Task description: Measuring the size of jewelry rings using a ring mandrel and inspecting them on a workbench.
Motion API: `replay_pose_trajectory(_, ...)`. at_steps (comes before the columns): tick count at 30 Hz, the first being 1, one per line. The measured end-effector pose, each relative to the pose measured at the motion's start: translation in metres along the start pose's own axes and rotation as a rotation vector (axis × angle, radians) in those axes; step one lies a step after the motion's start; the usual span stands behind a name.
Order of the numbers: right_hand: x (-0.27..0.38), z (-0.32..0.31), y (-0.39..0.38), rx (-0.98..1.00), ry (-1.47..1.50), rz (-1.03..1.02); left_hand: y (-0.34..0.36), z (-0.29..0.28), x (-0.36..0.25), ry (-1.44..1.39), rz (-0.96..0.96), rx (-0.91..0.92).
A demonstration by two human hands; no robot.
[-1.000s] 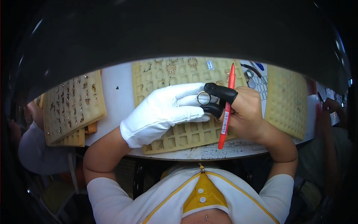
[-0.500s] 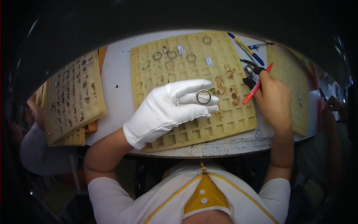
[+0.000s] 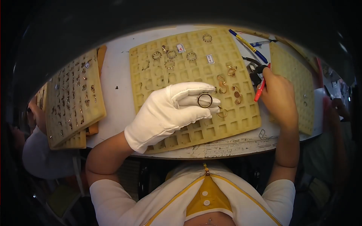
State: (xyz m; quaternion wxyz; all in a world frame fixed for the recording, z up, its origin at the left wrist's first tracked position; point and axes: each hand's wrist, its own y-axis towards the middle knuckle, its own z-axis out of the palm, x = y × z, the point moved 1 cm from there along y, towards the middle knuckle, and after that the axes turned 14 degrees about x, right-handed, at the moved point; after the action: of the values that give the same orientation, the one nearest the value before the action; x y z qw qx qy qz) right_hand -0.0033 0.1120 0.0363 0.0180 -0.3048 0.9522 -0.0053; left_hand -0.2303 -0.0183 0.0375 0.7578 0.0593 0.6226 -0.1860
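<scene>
Above the yellow tray [image 3: 241, 130], the gloved, half-curled left hand [image 3: 171, 107] holds a ring [image 3: 204, 107], likely light, rigid and slick, best pinched by its edges; the right hand [image 3: 279, 96] curls around a red pen [image 3: 259, 92].

Has a white table [image 3: 115, 103], scuffed along the front edge, glows under warm light, falls dim around a green-seated chair [image 3: 62, 199] at lower left
</scene>
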Motion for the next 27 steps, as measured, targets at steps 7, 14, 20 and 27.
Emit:
replay_pose_trajectory(7, -0.002, 0.001, 0.001, 0.014, -0.035, 0.028, 0.002, 0.002, -0.002, 0.018, -0.009, -0.030)
replay_pose_trajectory(14, -0.008, 0.007, 0.006, 0.025, -0.054, 0.015, 0.000, 0.000, 0.000, -0.021, -0.025, -0.028)
replay_pose_trajectory(20, -0.007, 0.000, 0.007, -0.155, -0.041, 0.074, 0.001, 0.005, -0.007, -0.018, -0.052, -0.047)
replay_pose_trajectory(27, 0.041, -0.011, -0.024, -0.375, 0.752, -0.689, 0.000, 0.005, -0.006, -0.035, -0.091, -0.035)
